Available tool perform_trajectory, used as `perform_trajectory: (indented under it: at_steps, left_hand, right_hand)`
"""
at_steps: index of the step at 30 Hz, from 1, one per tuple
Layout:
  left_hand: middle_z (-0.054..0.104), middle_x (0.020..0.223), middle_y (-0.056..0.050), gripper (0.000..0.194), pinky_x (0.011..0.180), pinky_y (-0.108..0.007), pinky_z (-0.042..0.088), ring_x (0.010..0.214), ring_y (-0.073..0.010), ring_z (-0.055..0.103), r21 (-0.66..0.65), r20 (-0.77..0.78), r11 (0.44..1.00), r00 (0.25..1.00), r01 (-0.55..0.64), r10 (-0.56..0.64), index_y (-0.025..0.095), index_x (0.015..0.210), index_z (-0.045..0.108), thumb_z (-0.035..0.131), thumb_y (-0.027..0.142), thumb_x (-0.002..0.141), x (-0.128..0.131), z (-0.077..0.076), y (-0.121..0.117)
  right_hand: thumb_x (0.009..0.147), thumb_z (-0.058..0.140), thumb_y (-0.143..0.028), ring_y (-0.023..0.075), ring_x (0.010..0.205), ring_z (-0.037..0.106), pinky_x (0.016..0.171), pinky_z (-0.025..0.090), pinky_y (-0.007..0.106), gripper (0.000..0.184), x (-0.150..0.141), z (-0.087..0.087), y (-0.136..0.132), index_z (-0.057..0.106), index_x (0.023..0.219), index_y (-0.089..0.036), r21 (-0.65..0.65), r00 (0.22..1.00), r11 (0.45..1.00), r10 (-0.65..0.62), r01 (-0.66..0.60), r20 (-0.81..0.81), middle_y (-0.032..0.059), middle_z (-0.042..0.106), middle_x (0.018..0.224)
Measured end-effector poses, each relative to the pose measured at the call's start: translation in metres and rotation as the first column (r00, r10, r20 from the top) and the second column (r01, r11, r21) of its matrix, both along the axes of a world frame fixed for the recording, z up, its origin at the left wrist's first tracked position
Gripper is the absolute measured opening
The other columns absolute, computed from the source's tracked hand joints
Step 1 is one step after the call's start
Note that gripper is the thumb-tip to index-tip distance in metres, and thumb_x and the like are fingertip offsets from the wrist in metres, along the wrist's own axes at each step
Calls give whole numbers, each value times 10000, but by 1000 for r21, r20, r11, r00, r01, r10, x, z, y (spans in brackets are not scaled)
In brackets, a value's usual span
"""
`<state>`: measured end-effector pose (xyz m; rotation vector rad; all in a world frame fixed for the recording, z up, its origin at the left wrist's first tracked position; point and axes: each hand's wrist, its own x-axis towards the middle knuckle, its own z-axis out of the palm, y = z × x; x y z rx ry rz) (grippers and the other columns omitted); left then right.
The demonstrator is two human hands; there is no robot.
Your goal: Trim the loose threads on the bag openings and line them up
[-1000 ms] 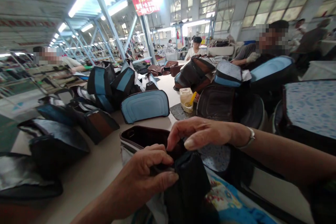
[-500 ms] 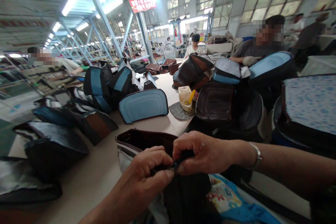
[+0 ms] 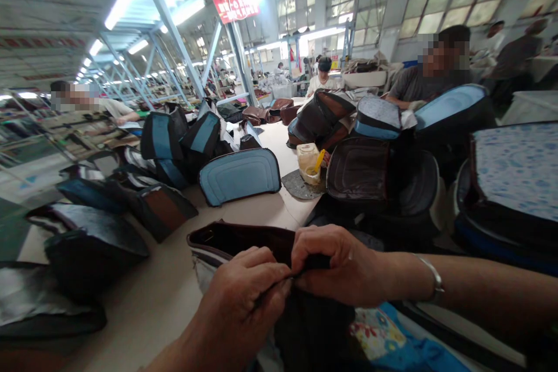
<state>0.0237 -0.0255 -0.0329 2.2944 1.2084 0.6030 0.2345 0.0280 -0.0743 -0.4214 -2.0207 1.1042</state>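
A black bag (image 3: 314,325) with a brown-lined opening (image 3: 239,239) lies in front of me at the bottom of the view. My left hand (image 3: 238,296) and my right hand (image 3: 335,267) meet at its upper edge. Both pinch a fold of black material between fingers and thumb, close together. A metal bangle (image 3: 433,285) circles my right wrist. The hands hide the exact spot they hold, so I cannot tell whether it is a zip or a seam.
Several black and blue bag pieces (image 3: 239,177) stand on the cream work table (image 3: 165,279). A plastic glue tub with a yellow brush (image 3: 308,163) sits on a grey mat. Brown bags and a speckled-lined bag (image 3: 514,168) crowd the right. Co-workers sit beyond.
My right hand has come down from above the bag and now pinches the black edge beside my left hand. The bag opening sits slightly lower in view.
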Motion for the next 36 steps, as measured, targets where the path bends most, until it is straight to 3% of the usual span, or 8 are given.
perform_trajectory:
  at_steps: [4,11,14,17,19,26,32,36]
  left_hand:
    - [598,870,-1,290,713,-230,423,815,-139,601,-281,30,959,999,47,-40,208,917,726,484,339,1011,-7,12,1]
    - [554,813,22,390,645,-220,388,730,-114,532,-392,-8,916,995,88,-99,169,795,667,482,427,1021,-3,4,13]
    - [571,819,20,310,643,-213,400,721,-110,544,-374,-11,925,997,66,-75,181,812,676,513,359,1007,1,2,8]
    - [590,816,6,253,680,-229,421,758,-132,575,-248,-37,968,998,39,-50,196,812,680,523,287,987,5,8,-3]
    - [615,798,-10,233,698,-251,430,790,-157,594,-138,-54,990,998,37,-44,198,800,679,526,252,968,7,11,-8]
    - [645,744,-11,180,698,-294,420,728,-154,605,118,-75,989,994,87,-78,196,763,660,538,137,880,9,4,-13]
    - [651,800,-11,175,768,-298,425,793,-165,601,132,-110,989,992,72,-58,200,796,648,522,140,901,-8,24,-8]
    - [563,792,4,156,765,-274,425,779,-157,568,54,-29,998,1000,10,-8,203,772,576,497,156,899,-34,37,-4]
  right_hand:
    - [856,582,-119,124,708,554,665,439,247,70,4,-2,1,643,868,-149,356,997,932,74,-67,-6,53,613,824]
    - [907,525,-186,160,681,478,646,396,322,71,14,-6,3,584,869,-175,770,975,623,-53,-137,217,66,615,870]
    - [905,515,-210,172,739,530,673,439,316,100,19,-3,-1,594,915,-149,675,984,720,64,-162,168,97,626,895]
    - [996,435,-220,154,818,581,718,479,267,193,26,13,-4,598,1011,-117,285,989,948,124,-143,83,109,635,931]
    - [1046,397,-247,126,786,565,718,470,238,253,29,28,-2,609,1015,-111,56,982,993,90,-101,164,75,627,897]
    - [911,639,-209,108,755,558,701,442,217,100,22,51,10,670,884,-117,82,865,935,283,-345,415,33,612,869]
    - [814,616,-163,116,634,426,558,343,249,69,-1,70,-5,577,766,-132,450,897,879,-62,-160,439,27,548,777]
    - [986,517,-299,127,780,538,727,440,249,227,-13,77,22,632,907,-121,208,909,920,252,-331,333,36,586,863]
